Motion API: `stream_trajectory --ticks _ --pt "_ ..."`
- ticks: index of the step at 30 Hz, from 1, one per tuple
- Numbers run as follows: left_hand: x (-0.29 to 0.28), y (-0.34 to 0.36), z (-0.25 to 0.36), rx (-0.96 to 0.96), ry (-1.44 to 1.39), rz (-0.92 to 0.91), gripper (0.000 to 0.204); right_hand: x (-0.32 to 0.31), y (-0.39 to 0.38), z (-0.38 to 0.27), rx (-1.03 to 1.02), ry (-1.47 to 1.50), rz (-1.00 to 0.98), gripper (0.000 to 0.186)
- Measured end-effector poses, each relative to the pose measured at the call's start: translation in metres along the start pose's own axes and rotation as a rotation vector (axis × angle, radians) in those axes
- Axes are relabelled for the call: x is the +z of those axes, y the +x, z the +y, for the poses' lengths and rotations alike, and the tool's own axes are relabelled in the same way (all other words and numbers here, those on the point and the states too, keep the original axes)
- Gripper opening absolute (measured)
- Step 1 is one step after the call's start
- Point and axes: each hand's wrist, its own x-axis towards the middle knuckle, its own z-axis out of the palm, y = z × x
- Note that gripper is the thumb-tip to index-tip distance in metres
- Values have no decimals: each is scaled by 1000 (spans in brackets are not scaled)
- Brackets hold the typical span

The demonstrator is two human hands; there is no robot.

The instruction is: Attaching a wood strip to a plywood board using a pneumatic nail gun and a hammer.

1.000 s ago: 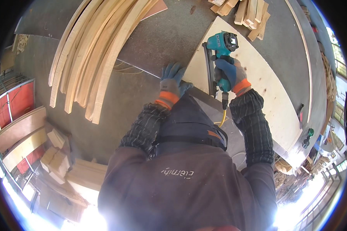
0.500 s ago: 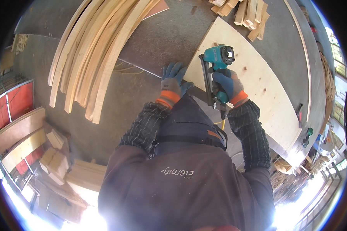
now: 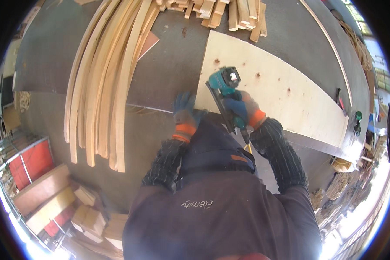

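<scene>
My right hand point(image 3: 243, 107), in a blue-grey glove with an orange cuff, is closed round the grip of a teal and black nail gun point(image 3: 223, 81). The tool tilts over the near left part of a pale plywood board point(image 3: 286, 89); I cannot tell whether its nose touches the wood. A yellow hose point(image 3: 248, 148) shows below the grip. Just left of the board's near corner, my left hand point(image 3: 185, 115), gloved alike, lies with fingers stretched out along the edge of the dark worktop point(image 3: 171, 71). Its thumb points toward the board; what lies under the palm is hidden.
Long wooden strips point(image 3: 102, 82) overhang the worktop edge at left. Short wood offcuts point(image 3: 247, 15) are piled at the far side. A red-handled tool point(image 3: 341, 102) and a green and black tool point(image 3: 358, 122) lie at right. Wooden blocks point(image 3: 89, 221) stand at lower left.
The view has shifted, showing more of the far offcuts. My right hand has drawn the nail gun nearer to me over the board. My left hand remains beside the board's corner.
</scene>
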Motion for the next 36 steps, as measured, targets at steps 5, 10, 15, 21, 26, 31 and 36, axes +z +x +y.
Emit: stream_trajectory --ticks 5,10,15,21,26,31,36 --pt "-17 31 18 -51 -126 14 60 -32 -68 36 -180 13 145 19" --pt "-7 134 51 108 -215 30 59 -63 -140 119 -128 82 344 24" --pt "49 253 97 133 -149 90 67 -49 -224 243 121 441 654 20" --pt "104 339 108 -58 -169 -54 62 41 -309 402 377 1193 1148 15" --pt "103 358 100 -236 -411 -222 40 123 -358 471 485 1065 1202 17" --pt "53 301 99 -498 -1174 -419 30 150 -356 538 510 1367 1189 17" --pt "27 209 125 -497 -1403 -493 42 112 -340 606 312 1605 1048 18"
